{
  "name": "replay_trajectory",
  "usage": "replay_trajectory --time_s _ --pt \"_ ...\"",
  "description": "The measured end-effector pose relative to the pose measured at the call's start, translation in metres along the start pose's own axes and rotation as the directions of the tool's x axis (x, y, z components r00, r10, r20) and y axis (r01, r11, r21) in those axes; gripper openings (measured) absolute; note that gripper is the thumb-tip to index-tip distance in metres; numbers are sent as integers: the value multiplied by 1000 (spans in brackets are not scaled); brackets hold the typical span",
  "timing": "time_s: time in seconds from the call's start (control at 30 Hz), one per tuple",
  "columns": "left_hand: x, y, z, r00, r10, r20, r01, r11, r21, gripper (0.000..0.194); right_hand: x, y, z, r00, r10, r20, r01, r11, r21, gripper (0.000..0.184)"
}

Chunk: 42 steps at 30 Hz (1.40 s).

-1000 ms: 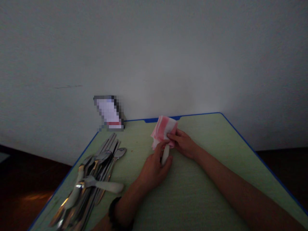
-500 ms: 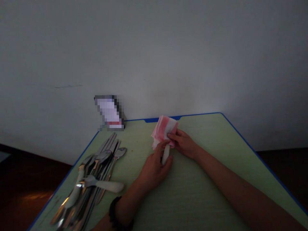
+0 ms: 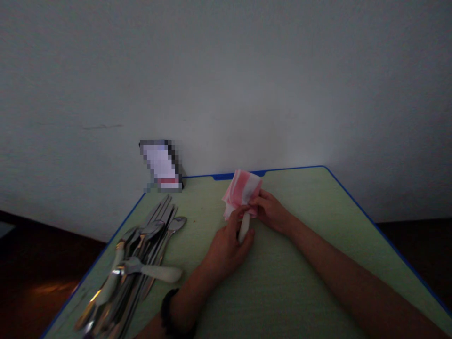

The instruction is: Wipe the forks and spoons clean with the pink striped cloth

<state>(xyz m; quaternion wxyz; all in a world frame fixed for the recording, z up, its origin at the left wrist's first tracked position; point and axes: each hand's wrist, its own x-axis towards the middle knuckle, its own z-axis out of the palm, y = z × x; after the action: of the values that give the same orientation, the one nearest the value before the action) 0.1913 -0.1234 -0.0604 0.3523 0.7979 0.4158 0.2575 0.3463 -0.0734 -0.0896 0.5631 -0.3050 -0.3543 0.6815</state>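
One curled left hand (image 3: 228, 247) grips a white handle (image 3: 244, 228), the right hand (image 3: 271, 213), angled inward, pinching striped cloth (image 3: 243, 187).

On the table (image 3: 303, 197), cutlery (image 3: 134, 265) lies left of the cloth (image 3: 240, 188), the phone (image 3: 160, 162) behind

Pink-and-white striped cloth (image 3: 243, 186), folded, there at far centre | white-handled utensil (image 3: 244, 228) pokes out nearward, tipped slightly left, its head hidden!

I can read no lettering, number or brand from here. The phone (image 3: 161, 165) shows me a pale screen with a red band (image 3: 167, 181), pixelated past reading.
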Motion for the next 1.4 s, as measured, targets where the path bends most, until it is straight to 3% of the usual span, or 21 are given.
replay_trajectory --time_s 1.13,1.27,1.4 --pt "0 2 0 1000 -21 12 20 999 35 47 -3 -5 7 1000 5 -21 -4 999 43 15" --pt "1 3 -1 1000 -13 5 12 999 36 47 -4 -4 8 999 -49 18 50 998 -30 24" --pt "0 4 0 999 -21 -31 23 998 59 44 -3 2 7 985 -140 -101 119 975 -189 31"
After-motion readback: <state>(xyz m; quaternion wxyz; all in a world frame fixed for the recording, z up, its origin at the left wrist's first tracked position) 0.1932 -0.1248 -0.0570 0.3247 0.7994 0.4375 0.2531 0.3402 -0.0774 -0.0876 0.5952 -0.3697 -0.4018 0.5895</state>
